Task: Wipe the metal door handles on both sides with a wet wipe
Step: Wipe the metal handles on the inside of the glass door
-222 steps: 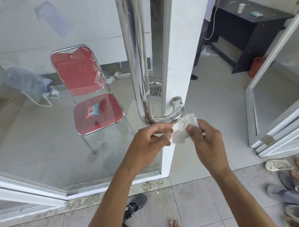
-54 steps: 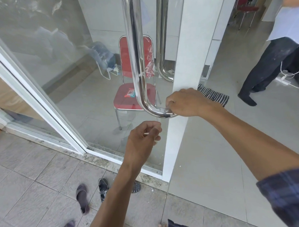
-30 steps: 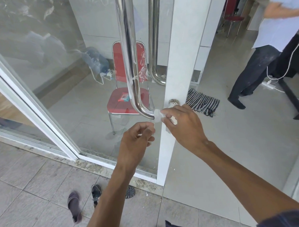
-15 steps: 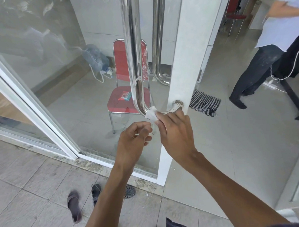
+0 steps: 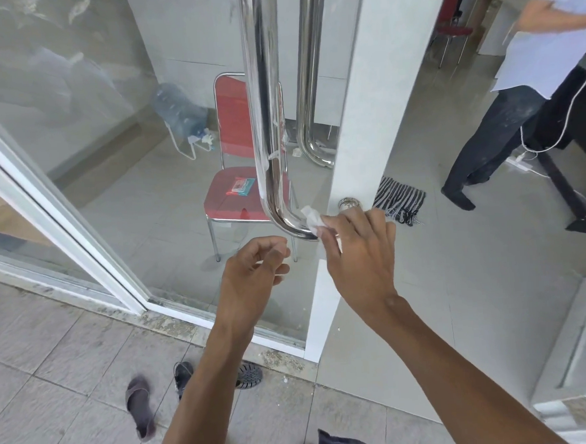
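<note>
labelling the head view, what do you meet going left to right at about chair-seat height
water jug → red chair → near door handle → wet wipe → right hand → striped mat → standing person's leg

Count, as seen from my head:

- Hands, mine: two. My left hand (image 5: 253, 277), my right hand (image 5: 360, 252).
- Wet wipe (image 5: 311, 218): one, white.
- Metal door handles: two. Near handle (image 5: 267, 122), far handle (image 5: 309, 87) behind the glass.
- Handle mounting rosette (image 5: 349, 203): one.
- Red chairs: two. One (image 5: 237, 123) behind the glass, one (image 5: 453, 30) far back.
- Packet (image 5: 241, 186) on the seat: one.
- Water bottle (image 5: 179, 109): one.
- Striped cloth (image 5: 399, 197) on the floor: one.
- Other person (image 5: 514, 88): one.
- Sandals on the tiles: two plain to see, one (image 5: 140, 409) brown, one (image 5: 184, 374) black.
</note>
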A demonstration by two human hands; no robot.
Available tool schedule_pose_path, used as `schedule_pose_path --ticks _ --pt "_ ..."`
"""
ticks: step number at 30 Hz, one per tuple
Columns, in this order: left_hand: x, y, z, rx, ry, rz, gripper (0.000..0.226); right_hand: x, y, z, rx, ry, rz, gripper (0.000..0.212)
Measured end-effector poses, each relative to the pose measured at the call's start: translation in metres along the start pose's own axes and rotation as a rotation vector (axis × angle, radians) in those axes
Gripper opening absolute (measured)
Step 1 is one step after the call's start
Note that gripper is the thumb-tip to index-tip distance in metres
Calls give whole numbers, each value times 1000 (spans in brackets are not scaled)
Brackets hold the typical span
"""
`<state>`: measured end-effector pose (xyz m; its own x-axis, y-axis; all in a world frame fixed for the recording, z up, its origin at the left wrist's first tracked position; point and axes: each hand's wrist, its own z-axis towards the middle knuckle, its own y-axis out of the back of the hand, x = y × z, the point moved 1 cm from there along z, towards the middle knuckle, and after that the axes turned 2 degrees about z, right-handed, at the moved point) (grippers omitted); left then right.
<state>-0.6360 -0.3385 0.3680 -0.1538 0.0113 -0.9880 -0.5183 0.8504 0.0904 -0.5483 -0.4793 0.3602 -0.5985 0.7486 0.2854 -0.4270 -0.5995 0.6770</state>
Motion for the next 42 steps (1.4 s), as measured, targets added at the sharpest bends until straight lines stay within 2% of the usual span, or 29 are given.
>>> schedule_pose_path --ticks 3,8,11,16,23,27,29,36,42 --pt "1 3 2 -5 0 5 13 2 -3 -4 -21 41 -43 14" --pt "-1 -1 6 9 5 1 13 15 -10 3 43 141 -93 22" --pt "0 -1 7 14 5 1 13 5 -7 0 36 97 -78 22" --pt "3 -3 7 16 23 -18 12 16 -9 3 106 40 -22 38" --pt "4 -1 13 15 15 -18 12 14 7 20 187 5 126 33" --pt "7 0 15 19 20 -20 12 8 18 22 364 -76 260 25" --pt "8 -1 16 27 23 -23 12 6 20 22 425 -87 220 23" --pt "9 2 19 42 18 -31 13 14 9 20 358 57 -67 27" --pt "13 7 21 48 33 -33 13 23 -7 26 317 -18 -19 37"
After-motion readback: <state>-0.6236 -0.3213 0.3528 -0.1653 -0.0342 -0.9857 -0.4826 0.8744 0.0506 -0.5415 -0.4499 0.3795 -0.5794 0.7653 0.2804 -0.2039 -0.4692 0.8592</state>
